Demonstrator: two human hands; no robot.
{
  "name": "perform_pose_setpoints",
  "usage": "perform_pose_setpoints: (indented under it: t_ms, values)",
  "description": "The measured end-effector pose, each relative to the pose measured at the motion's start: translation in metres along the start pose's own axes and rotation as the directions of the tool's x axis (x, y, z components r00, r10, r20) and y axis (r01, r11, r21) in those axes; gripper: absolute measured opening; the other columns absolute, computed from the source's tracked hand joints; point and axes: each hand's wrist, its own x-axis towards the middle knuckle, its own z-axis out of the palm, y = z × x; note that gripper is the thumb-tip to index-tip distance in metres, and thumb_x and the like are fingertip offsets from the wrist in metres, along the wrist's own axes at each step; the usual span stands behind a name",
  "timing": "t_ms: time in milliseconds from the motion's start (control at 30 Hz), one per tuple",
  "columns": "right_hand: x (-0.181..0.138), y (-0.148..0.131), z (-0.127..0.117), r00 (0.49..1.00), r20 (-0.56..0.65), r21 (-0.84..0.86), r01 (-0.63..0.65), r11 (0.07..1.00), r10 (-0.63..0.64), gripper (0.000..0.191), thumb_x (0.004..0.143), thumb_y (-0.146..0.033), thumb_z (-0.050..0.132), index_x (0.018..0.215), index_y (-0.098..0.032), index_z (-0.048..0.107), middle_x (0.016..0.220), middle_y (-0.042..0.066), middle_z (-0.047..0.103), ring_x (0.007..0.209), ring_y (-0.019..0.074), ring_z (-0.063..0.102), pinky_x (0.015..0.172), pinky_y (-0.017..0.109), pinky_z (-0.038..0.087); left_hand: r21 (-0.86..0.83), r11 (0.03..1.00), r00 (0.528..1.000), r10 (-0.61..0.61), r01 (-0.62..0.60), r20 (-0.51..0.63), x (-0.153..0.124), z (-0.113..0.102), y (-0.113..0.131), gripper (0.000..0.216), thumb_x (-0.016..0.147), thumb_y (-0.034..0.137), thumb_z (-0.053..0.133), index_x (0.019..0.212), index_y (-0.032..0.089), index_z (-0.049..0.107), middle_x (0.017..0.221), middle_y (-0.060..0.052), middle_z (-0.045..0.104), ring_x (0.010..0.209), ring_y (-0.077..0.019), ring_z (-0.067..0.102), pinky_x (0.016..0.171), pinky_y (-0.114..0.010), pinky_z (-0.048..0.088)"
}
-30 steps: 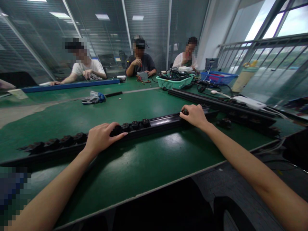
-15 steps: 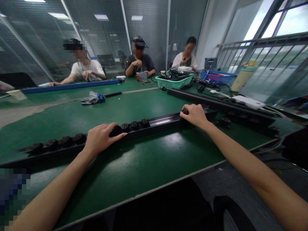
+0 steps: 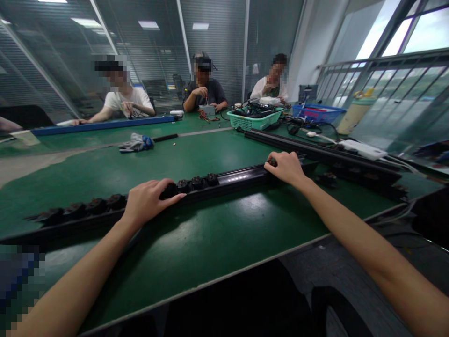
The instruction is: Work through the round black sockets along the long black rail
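A long black metal rail [image 3: 238, 176] lies slantwise across the green table, with a row of round black socket-like modules [image 3: 195, 182] set along it. My left hand [image 3: 149, 201] grips the rail near its middle, thumb along the near side and fingers over the top, hiding part of the row. Toward the rail's right end, my right hand [image 3: 286, 167] is closed with thumb and fingers around a small dark round module [image 3: 271, 162], mostly covered by the fingers. Between the hands, the rail's shiny channel shows beyond the last visible module.
More black rails [image 3: 315, 152] lie at the right, near a white power strip [image 3: 363, 149] and cables. A green basket [image 3: 245, 122] of cables, a blue basket [image 3: 329, 115] and grey gloves [image 3: 136, 143] are farther back. Several people sit across the table.
My right hand has shifted very slightly to the right with the module. My left hand and the rail look unmoved.
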Motion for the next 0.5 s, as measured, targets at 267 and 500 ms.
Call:
perform_pose_setpoints:
  t_ms: [267, 500]
  values:
    - [0.0007, 0.0005, -0.0006, 1.0, 0.015, -0.009, -0.012, 1.0, 0.012, 0.03, 0.097, -0.041, 0.052, 0.099, -0.019, 0.072, 0.1, 0.014, 0.078, 0.099, 0.0322, 0.067, 0.088, 0.041, 0.034, -0.004, 1.0, 1.0, 0.016, -0.016, 0.003, 0.0003, 0.0002, -0.0005, 0.082, 0.095, 0.087, 0.035, 0.12, 0.02, 0.075, 0.098, -0.013, 0.078, 0.085, -0.0279, 0.07, 0.067, -0.031, 0.04]
    - [0.0014, 0.0028, 0.0009, 1.0, 0.018, -0.01, -0.014, 1.0, 0.014, 0.031, 0.097, -0.042, 0.051, 0.099, -0.019, 0.072, 0.101, 0.014, 0.078, 0.1, 0.0324, 0.067, 0.088, 0.041, 0.034, -0.041, 0.999, 1.0, -0.007, 0.007, 0.001, 0.0005, -0.0003, 0.0006, 0.077, 0.094, 0.087, 0.04, 0.118, 0.022, 0.075, 0.098, -0.012, 0.079, 0.084, -0.028, 0.069, 0.066, -0.031, 0.038]
